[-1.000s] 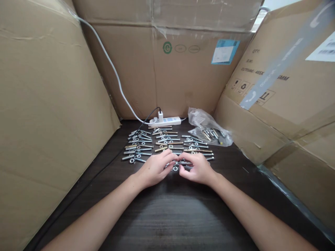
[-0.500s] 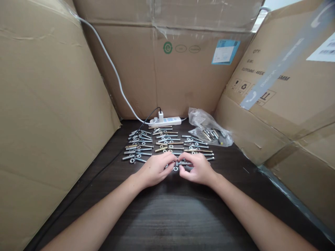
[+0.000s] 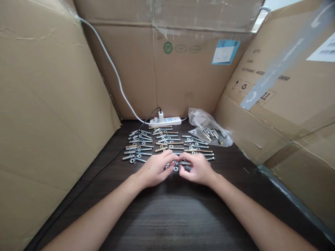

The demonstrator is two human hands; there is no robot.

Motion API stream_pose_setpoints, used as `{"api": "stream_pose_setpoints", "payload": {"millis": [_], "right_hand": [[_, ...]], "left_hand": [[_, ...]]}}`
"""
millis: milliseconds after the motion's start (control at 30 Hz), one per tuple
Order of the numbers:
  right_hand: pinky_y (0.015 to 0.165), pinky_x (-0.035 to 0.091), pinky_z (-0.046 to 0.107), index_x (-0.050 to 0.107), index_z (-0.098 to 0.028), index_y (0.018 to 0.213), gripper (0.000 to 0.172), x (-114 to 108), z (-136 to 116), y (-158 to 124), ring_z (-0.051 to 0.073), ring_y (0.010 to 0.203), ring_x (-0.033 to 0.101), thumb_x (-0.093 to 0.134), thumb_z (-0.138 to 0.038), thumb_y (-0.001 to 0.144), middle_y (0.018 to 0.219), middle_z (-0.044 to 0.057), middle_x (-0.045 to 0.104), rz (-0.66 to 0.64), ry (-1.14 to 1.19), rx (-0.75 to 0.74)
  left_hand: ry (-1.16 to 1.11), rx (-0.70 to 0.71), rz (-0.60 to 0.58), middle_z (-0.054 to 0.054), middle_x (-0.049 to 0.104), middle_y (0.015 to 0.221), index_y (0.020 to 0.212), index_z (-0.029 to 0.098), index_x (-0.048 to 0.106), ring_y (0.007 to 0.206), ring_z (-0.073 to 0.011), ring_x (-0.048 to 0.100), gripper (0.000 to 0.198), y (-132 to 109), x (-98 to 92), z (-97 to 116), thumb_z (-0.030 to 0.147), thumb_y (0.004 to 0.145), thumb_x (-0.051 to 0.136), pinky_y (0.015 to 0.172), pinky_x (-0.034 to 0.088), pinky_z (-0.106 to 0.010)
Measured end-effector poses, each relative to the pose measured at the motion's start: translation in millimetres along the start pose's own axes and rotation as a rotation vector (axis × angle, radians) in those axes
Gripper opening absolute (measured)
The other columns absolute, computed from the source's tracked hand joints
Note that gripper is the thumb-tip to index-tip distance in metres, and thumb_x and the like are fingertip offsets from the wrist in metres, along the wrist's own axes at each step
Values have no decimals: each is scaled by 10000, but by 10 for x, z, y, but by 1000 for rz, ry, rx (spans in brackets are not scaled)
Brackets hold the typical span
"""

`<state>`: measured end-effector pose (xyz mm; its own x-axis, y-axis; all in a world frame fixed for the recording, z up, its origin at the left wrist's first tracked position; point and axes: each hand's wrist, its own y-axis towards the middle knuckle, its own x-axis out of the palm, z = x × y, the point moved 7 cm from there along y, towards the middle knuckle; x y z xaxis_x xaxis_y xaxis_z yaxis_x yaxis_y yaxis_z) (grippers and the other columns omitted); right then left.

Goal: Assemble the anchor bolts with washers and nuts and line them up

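A: Your left hand (image 3: 156, 168) curls in from the left, its thumb and fingertips bent close to one end of a metal bolt (image 3: 186, 163). Those fingers cover part of that end, so whether they are clamped on it, I cannot tell.

B: And your right hand (image 3: 199, 168)?

A: It arches around the bolt's other stretch. Your forefinger and thumb tips stand apart, one beyond the bolt and one on your side of it. Your remaining fingers are tucked out of sight, so I cannot tell how firmly that hand grips.

B: Where exactly is the bolt?

A: Between your two hands, roughly level, above the dark table (image 3: 167, 216). Only its middle shows; both ends run behind your fingers. A flat washer (image 3: 175, 168) sits just below the gap between your hands, near your left thumb.

B: What else is partly covered?

A: Rows of bolts and washers (image 3: 175, 143) spread beyond your hands; your knuckles block some of the nearest row. Their smallest parts blur together. To the right, a crumpled clear bag (image 3: 201, 120) holds more metal pieces, hard to count through the plastic. Your forearms are cut off at the bottom edge.
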<state>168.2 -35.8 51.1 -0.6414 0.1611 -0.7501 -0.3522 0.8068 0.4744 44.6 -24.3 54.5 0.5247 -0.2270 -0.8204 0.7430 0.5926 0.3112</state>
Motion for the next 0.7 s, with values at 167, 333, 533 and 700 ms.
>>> {"api": "stream_pose_setpoints", "payload": {"millis": [167,333,533,700], "right_hand": [[516,406,198,636,-211,853,167,-4,16,-7,101,467,507,572,-234,700,601,-29,627,3,12,7],[500,395,196,632,-204,826,147,-15,5,-4,96,459,494,568,-235,698,586,-30,609,8,16,-1],[512,412,192,630,-200,847,172,-17,-1,-5,98,472,506,568,-240,692,594,-30,604,13,27,-6],[514,408,190,631,-199,843,166,-8,3,-7,98,474,506,566,-241,696,582,-32,594,17,16,-13]], "left_hand": [[-15,7,2,-22,538,971,1106,241,549,795,-128,536,224,-6,13,-30,222,939,402,721,425,-234],[-18,-12,9,-11,538,924,1080,238,556,793,-128,530,208,4,18,-44,218,940,404,719,420,-228],[-58,-24,-8,-11,578,936,1053,223,550,849,-135,547,196,6,36,-44,215,947,385,750,420,-223],[-32,-37,-28,-7,580,866,916,195,554,780,-127,538,209,9,59,-48,233,957,352,693,409,-219]]}}
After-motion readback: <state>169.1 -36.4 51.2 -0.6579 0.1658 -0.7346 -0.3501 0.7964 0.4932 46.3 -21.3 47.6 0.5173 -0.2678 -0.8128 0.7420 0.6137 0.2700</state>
